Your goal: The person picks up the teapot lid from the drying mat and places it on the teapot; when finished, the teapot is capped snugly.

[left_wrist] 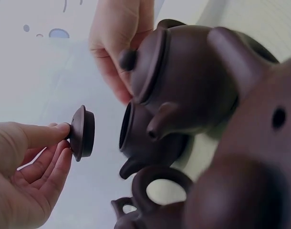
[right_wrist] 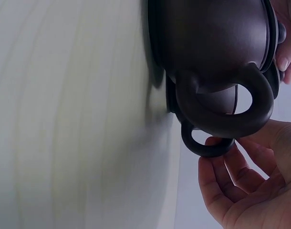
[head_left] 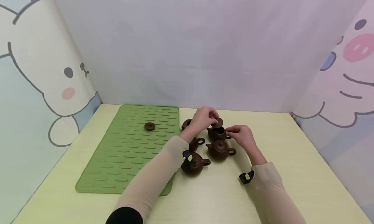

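Note:
My left hand (head_left: 203, 118) pinches a small dark-brown teapot lid (left_wrist: 82, 133) by its knob, thumb and fingertips together. The lid is held just above an uncovered brown teapot (head_left: 215, 135), its flat underside facing the pot's round opening. With my right hand (head_left: 242, 135), I pinch that pot's loop handle (right_wrist: 206, 150) from the right. The pot's spout points left. Directly in front of it stands a bigger lidded teapot (head_left: 218, 150), whose handle partly covers the smaller one in the right wrist view.
More brown teapots stand in a column to the left, including a round one (head_left: 193, 165) nearest me; my left forearm partly hides them. A green textured mat (head_left: 125, 149) lies left of them, with another small lid (head_left: 150, 126) on it. A pale wall (head_left: 198, 55) rises behind the table.

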A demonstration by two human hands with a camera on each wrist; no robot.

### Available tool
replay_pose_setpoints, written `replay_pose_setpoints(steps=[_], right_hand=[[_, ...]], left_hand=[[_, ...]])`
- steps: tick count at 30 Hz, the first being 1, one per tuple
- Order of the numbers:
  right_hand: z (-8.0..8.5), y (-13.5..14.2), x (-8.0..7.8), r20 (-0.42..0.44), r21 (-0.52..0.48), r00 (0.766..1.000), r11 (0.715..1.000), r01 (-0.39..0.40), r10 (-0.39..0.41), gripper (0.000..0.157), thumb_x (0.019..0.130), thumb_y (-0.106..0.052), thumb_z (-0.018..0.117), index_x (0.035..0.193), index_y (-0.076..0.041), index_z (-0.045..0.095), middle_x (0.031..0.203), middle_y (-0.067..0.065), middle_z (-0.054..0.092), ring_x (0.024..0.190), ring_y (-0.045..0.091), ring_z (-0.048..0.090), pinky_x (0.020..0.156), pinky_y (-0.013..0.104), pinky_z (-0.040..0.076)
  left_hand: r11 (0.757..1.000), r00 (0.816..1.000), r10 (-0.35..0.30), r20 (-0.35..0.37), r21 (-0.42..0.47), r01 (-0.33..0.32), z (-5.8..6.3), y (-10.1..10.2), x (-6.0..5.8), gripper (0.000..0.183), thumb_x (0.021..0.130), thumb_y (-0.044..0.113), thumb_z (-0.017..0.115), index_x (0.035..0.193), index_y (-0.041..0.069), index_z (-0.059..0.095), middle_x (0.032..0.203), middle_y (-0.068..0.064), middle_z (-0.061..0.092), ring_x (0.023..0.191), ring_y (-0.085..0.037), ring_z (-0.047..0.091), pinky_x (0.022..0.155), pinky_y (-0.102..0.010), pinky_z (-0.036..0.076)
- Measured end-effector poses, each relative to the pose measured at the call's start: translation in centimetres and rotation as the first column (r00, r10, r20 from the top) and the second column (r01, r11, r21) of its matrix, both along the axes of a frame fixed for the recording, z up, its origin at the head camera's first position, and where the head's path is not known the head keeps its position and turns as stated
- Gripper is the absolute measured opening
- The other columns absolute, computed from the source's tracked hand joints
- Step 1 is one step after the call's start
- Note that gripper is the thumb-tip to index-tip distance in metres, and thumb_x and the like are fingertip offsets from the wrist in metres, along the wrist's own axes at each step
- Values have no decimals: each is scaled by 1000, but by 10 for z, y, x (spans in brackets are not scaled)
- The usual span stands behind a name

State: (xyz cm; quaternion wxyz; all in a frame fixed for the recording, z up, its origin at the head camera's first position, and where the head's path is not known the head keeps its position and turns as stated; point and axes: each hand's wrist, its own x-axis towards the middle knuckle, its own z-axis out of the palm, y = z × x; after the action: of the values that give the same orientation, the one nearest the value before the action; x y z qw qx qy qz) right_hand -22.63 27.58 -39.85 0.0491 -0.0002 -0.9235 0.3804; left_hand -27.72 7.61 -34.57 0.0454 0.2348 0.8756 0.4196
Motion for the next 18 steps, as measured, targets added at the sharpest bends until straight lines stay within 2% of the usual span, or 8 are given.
replay_pose_setpoints(steps=[9,18], right_hand=[[0,0,0,6,-5,1000,1000,13,-13,19,91,-8,71,106,1,76,102,17,76,90,16,70,76,25,53],[-2,1,1,8,-3,1000,1000,22,-22,18,91,-8,71,106,1,77,102,17,77,99,28,69,76,25,51]], left_hand=[[998,1000,-13,-13,-53,13,-8,14,0,10,90,9,73,99,15,73,93,1,73,85,-11,66,73,-21,53],[990,1000,-7,26,-142,10,-15,20,5,9,92,10,72,96,18,72,92,3,71,85,-12,64,72,-24,53]])
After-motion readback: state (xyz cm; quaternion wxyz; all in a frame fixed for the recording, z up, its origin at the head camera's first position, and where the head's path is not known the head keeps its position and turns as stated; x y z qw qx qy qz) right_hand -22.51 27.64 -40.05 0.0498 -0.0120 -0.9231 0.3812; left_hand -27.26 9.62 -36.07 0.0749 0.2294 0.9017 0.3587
